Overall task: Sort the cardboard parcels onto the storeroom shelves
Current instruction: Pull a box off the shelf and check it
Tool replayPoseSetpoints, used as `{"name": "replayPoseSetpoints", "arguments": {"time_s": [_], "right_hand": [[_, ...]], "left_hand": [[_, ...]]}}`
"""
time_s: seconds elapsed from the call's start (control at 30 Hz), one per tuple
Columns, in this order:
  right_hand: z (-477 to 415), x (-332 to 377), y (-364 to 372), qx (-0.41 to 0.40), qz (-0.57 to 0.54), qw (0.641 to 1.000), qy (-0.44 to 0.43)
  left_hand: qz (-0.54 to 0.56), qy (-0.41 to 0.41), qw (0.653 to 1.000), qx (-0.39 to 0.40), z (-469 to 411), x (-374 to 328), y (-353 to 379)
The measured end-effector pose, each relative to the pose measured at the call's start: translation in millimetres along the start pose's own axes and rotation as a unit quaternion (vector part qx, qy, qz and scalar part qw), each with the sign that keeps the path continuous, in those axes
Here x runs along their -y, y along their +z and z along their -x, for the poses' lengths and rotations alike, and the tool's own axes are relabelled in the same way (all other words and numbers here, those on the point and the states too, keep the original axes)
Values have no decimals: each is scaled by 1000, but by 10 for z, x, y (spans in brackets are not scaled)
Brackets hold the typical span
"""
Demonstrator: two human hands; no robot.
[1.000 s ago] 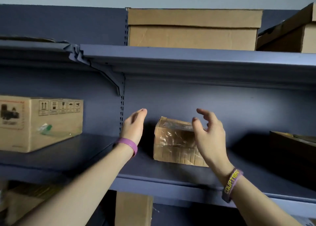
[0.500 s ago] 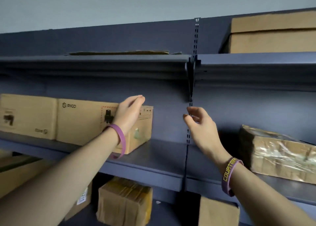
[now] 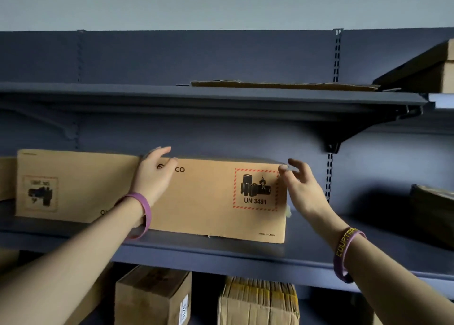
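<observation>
Your left hand (image 3: 153,177) and right hand (image 3: 301,188), both with loose grip holding nothing, flank the parcel (image 3: 208,199) at frame centre.

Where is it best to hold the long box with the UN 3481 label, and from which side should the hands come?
Probably by its two short ends, coming from the front. The box lies lengthwise along the shelf, too long for one hand. The right end is free, and the right hand is open beside it. The left end abuts another box, so the left hand may have to hold the top edge.
</observation>
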State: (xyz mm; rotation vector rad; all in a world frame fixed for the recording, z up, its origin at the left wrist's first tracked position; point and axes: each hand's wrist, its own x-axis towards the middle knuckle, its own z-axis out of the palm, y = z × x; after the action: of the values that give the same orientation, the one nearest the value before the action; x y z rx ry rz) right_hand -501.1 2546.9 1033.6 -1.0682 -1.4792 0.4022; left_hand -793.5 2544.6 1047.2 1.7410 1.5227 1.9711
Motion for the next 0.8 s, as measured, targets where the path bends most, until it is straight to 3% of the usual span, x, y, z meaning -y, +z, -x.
{"name": "replayPoseSetpoints", "arguments": {"time_s": [0.13,0.43,0.8], "right_hand": [[-12,8,147,15,-12,1000,10],[-25,-18,252,0,-54,998,28],[366,192,-24,-28,-99,995,15]], "left_hand": [[9,-2,1000,2,-139,175,0],[147,-121,982,10,-269,255,92],[131,-86,988,8,231,-179,-164]]}}
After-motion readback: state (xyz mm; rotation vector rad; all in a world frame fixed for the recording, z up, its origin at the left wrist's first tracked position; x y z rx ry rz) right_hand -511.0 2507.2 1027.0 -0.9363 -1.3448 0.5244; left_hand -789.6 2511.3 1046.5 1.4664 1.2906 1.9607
